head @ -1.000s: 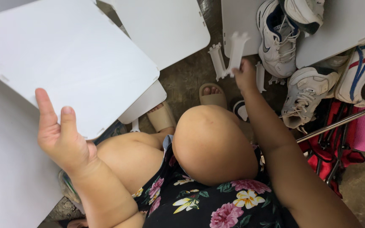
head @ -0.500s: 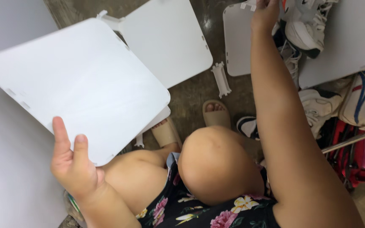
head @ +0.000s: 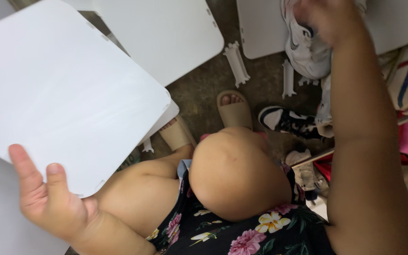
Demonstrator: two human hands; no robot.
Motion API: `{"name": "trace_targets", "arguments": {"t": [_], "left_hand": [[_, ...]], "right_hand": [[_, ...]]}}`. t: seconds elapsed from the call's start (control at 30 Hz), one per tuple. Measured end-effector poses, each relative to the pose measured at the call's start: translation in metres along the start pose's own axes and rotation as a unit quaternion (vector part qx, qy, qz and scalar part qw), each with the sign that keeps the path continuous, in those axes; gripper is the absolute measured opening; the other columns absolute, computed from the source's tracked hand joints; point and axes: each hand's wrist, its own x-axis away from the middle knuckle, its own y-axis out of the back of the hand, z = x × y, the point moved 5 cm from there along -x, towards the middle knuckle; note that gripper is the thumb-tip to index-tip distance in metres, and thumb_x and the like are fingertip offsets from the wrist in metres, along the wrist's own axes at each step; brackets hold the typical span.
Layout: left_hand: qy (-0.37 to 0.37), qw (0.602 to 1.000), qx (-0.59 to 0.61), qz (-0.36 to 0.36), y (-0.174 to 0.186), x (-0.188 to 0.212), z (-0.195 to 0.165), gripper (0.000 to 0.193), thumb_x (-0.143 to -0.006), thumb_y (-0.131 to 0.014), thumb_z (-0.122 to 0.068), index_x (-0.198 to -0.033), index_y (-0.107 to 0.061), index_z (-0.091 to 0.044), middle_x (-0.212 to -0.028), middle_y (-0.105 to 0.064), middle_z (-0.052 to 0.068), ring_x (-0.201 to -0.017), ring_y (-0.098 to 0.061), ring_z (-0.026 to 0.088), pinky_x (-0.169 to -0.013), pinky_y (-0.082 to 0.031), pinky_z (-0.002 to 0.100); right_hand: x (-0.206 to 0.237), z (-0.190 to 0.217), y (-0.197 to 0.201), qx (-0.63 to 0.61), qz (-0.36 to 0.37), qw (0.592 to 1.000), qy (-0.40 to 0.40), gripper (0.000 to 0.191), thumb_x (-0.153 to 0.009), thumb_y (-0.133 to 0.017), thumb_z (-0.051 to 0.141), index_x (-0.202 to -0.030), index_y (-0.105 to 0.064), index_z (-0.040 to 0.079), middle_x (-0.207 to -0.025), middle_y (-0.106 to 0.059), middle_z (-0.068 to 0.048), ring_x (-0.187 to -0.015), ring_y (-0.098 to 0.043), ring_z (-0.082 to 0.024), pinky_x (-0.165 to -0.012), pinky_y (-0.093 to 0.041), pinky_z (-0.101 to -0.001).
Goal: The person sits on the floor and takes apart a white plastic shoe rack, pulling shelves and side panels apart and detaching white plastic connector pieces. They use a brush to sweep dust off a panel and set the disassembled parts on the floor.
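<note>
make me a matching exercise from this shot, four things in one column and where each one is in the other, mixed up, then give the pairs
Things:
1. white panel
2. white sneaker
3. beige sandal
4. white plastic connector

Places:
A. on the floor between two flat white panels
B. held up by the left hand
C. on the foot in front of the knee
D. under the right hand, at the top

Pairs: 1-B, 2-D, 3-C, 4-A
</note>
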Motion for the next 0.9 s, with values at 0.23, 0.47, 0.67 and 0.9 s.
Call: {"name": "trace_targets", "arguments": {"t": [0.23,0.47,0.67,0.9], "left_hand": [[-0.033,0.999,-0.014,0.025,0.0,0.003,-0.006,0.056,-0.104,-0.051,0.011,-0.159,-0.046,0.002,-0.142,-0.059,0.017,-0.125,-0.057,0.019,-0.113,-0.047,0.028],[-0.01,0.999,0.023,0.036,-0.001,0.004,-0.005,0.057,-0.104,-0.047,0.011,-0.16,-0.041,0.003,-0.152,-0.057,0.022,-0.129,-0.06,0.022,-0.114,-0.05,0.032],[-0.005,1.0,0.023,0.02,0.001,0.002,0.0,0.058,-0.103,-0.047,0.01,-0.16,-0.04,0.004,-0.149,-0.057,0.022,-0.127,-0.06,0.022,-0.115,-0.052,0.031],[0.001,1.0,-0.017,-0.007,-0.003,0.004,-0.005,0.057,-0.099,-0.049,0.007,-0.156,-0.042,0.002,-0.141,-0.059,0.016,-0.12,-0.06,0.017,-0.106,-0.052,0.026]], "right_hand": [[0.128,-0.169,-0.068,0.075,0.044,0.962,-0.261,0.06,-0.097,-0.067,0.031,-0.148,-0.051,0.005,-0.139,-0.061,-0.018,-0.124,-0.058,-0.03,-0.104,-0.047,-0.0432],[0.153,-0.188,-0.051,0.237,-0.21,0.918,-0.238,0.124,-0.08,-0.086,0.042,-0.161,-0.004,-0.003,-0.166,-0.005,-0.034,-0.153,-0.007,-0.049,-0.123,-0.016,-0.0507],[0.125,-0.18,-0.047,0.287,-0.266,0.877,-0.279,0.126,-0.08,-0.092,0.05,-0.147,-0.007,-0.016,-0.152,-0.006,-0.043,-0.143,-0.013,-0.054,-0.118,-0.019,-0.0513],[0.14,-0.168,-0.096,0.35,-0.251,0.883,-0.188,0.044,-0.095,-0.073,0.024,-0.128,-0.057,-0.001,-0.152,-0.031,-0.03,-0.131,-0.042,-0.049,-0.109,-0.041,-0.0543]]}}
